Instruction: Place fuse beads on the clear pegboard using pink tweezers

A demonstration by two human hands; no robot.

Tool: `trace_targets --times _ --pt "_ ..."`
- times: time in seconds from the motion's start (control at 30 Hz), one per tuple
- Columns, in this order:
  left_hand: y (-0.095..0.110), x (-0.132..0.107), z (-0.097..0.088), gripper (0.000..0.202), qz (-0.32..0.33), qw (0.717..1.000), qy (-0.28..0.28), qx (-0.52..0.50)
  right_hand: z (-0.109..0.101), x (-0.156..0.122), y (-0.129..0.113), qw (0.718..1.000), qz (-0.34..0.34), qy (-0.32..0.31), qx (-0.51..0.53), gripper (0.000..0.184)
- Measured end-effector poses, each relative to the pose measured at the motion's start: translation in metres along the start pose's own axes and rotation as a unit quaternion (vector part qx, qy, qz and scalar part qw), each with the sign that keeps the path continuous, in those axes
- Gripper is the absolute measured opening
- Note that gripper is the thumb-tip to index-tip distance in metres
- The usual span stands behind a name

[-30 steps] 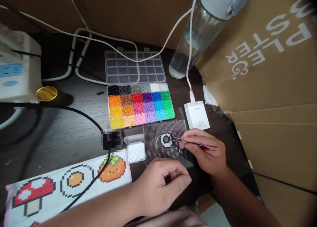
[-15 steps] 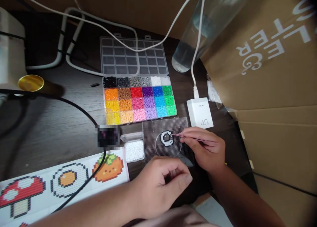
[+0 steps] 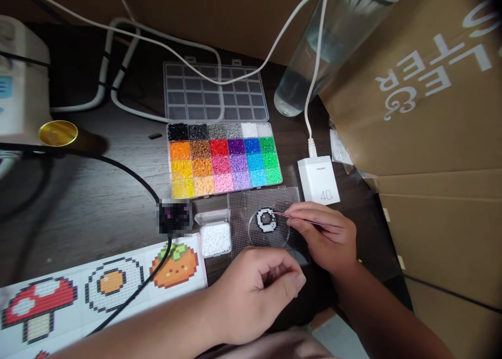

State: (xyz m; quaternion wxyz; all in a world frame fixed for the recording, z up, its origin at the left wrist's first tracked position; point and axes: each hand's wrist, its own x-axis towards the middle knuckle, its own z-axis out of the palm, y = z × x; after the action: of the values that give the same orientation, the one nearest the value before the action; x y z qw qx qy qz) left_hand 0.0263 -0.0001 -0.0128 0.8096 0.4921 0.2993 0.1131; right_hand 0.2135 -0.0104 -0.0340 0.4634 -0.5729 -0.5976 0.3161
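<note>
Pinched in my right hand [image 3: 327,233] is a slim pair of pink tweezers [image 3: 283,215]. Their tips reach the upper right of a small ring of fuse beads [image 3: 260,224], white with a black outer edge and an unfilled middle. The ring sits on a clear pegboard [image 3: 240,201]. My left hand [image 3: 254,291] rests in front of the board, its fingers curled in towards the thumb and nothing visible in them. Left of the board stands a small open box of white beads [image 3: 215,239]. Any single bead at the tweezer tips is too small to make out.
Behind the board lies a sorted bead case [image 3: 219,163] with its lid [image 3: 215,92] folded back. A pattern sheet [image 3: 147,280] is at left, crossed by a black cable [image 3: 133,173]. A white charger [image 3: 319,178], a water bottle [image 3: 314,61] and a cardboard box [image 3: 423,139] stand right.
The whole view has shifted slightly, so things on the desk appear a little further right. Both hands keep nearly the same pose, with the tweezer tips still at the ring's upper right.
</note>
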Motion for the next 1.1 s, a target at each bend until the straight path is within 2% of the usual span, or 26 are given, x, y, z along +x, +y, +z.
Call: trace_targets --times 0.57,1.1 --pt "-0.0004 -0.0003 -0.0006 0.031 -0.005 1.0 0.0 -0.003 -0.0015 0.0 0.0002 1.0 0.01 0.004 -0.011 0.017" --pt "0.0018 0.0 -0.001 0.03 0.0 1.0 -0.003 -0.003 -0.0029 -0.0009 -0.001 1.0 0.009 0.007 -0.001 0.02"
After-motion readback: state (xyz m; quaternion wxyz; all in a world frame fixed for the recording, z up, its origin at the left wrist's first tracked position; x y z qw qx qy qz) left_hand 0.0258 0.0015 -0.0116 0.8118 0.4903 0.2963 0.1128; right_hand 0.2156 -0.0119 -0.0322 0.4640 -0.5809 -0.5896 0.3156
